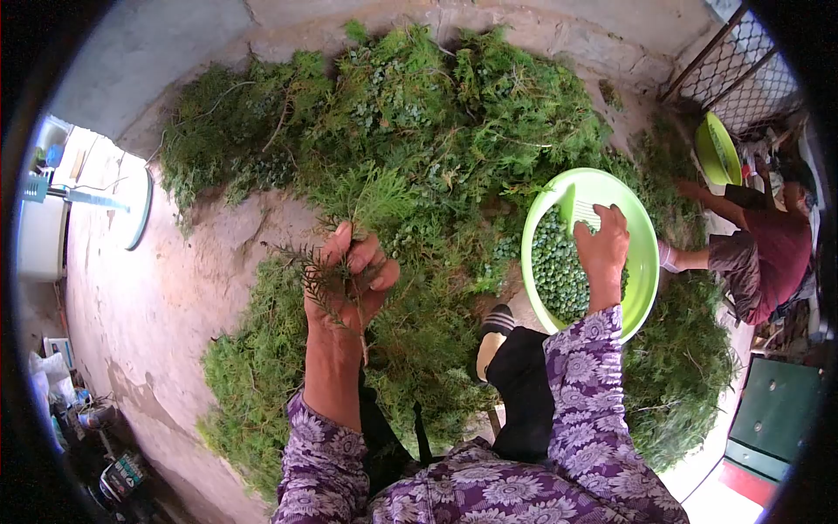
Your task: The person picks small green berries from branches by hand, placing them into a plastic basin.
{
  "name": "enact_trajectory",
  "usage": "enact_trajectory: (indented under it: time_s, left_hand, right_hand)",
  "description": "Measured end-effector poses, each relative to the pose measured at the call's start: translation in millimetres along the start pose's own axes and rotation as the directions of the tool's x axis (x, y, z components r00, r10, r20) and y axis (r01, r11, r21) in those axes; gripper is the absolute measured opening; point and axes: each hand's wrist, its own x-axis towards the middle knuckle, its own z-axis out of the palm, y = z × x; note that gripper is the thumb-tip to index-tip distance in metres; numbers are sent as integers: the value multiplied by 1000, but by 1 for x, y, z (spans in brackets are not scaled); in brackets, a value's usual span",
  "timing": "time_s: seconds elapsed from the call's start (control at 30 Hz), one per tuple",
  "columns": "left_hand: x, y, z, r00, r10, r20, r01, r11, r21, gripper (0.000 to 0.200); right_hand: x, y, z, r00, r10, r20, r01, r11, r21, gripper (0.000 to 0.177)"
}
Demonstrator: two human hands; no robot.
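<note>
My left hand (353, 275) is closed around a thin evergreen sprig (380, 196), its feathery green tip standing above the fingers and its stem hanging below the palm. Over a lime-green basin (646, 271), my right hand (604, 249) has its thumb and bent fingers apart, with nothing visible between them. Many small round green cones (559, 271) fill the left part of the basin. The fingertips of this hand are near a slotted light-green piece (578, 206) at the basin's upper side. Part of the cones is hidden under the hand.
Cut evergreen branches (393, 113) lie heaped ahead and around my feet. At the right a seated person (772, 253) reaches toward branches, near another green basin (717, 148). A pedestal fan (96, 199) stands at the left; a dark green cabinet (777, 410) is at lower right.
</note>
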Motion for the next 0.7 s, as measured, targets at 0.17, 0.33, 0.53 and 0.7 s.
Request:
enact_trajectory:
  time_s: [0.17,0.33,0.53,0.7]
  left_hand:
    - [-1,1,1,992,80,92,-79,997,-18,15]
    - [-3,7,2,984,123,130,-122,992,-16,17]
    - [-4,5,4,986,134,104,-137,990,28,19]
    - [-5,1,6,990,112,91,-118,991,68,20]
  right_hand:
    - [5,-62,-23,698,-204,686,-460,606,649,41]
    - [-19,-124,-31,460,-584,669,-624,324,711,45]
    - [-28,-148,-34,234,-703,672,-936,25,352,41]
    - [-28,-146,-36,282,-692,664,-958,-168,231,24]
